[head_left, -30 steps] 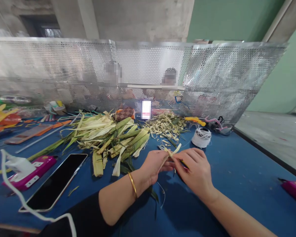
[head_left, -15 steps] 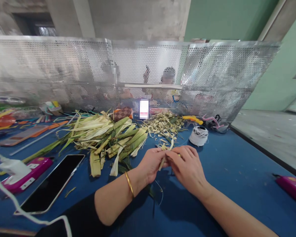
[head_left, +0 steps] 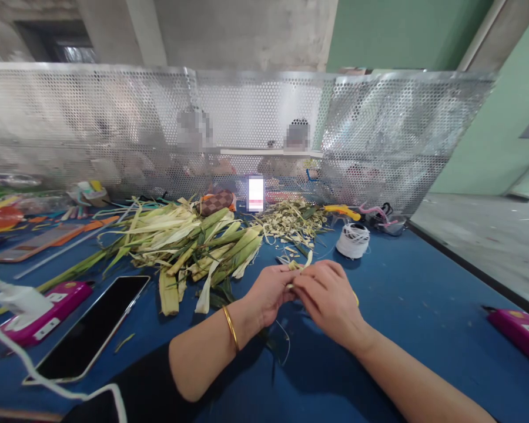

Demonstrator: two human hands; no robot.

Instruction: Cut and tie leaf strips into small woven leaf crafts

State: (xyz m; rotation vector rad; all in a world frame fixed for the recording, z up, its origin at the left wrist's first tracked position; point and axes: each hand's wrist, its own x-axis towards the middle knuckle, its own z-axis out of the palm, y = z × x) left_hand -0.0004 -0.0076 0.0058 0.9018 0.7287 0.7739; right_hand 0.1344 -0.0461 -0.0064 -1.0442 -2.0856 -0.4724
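My left hand [head_left: 271,292], with a gold bangle at its wrist, is closed in a pinch on a pale strip of corn husk [head_left: 307,260] whose tip sticks up beyond the fingers. Against it, my right hand [head_left: 328,296] is closed on the same husk, the fingertips of both hands meeting. A bit of something yellow [head_left: 356,298] shows at the outer side of my right hand; its kind is hidden. A thin pale thread [head_left: 287,343] hangs in a loop below the hands. Beyond them stands a spool of white thread [head_left: 353,241].
Corn husks [head_left: 189,241] lie heaped left of centre, with husk scraps [head_left: 293,220] behind the hands. A phone [head_left: 94,329] and a magenta power strip [head_left: 55,308] with a white cable are at left; another magenta strip [head_left: 518,332] is at right. A perforated metal screen [head_left: 264,106] rises behind.
My right hand has turned and shifted slightly, and its fingers now cover the lower end of the husk. The yellow bit now shows at its outer edge. My left hand stays nearly still.
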